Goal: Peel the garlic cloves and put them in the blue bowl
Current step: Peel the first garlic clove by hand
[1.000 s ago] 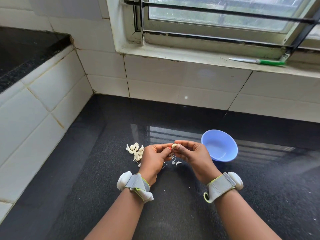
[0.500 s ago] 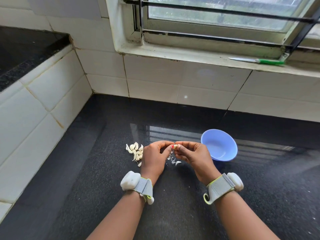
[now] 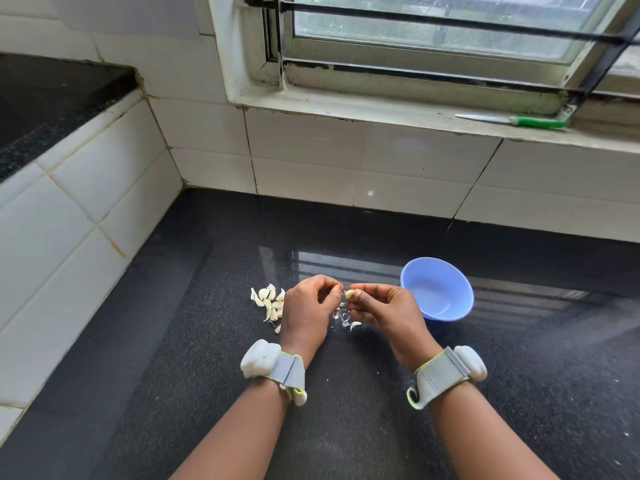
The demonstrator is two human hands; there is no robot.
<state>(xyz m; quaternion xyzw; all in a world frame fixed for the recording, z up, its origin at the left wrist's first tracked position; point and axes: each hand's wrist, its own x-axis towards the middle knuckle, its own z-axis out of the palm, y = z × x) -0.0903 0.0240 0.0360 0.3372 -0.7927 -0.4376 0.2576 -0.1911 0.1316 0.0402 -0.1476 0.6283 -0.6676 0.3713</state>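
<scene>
Right hand point(image 3: 384, 308) fingers pinch a small pale garlic clove point(image 3: 350, 294); left hand point(image 3: 310, 306) fingers curled, tips just beside it, grip unclear. Skin scraps point(image 3: 346, 320) below fingers, unpeeled clove pile point(image 3: 269, 301) left, round blue plastic bowl point(image 3: 437, 289) right, on black speckled table point(image 3: 207, 358).

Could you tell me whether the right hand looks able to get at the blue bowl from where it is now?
Probably yes: the right hand, pinching a garlic clove, sits just beside the blue bowl, with nothing between them.
</scene>
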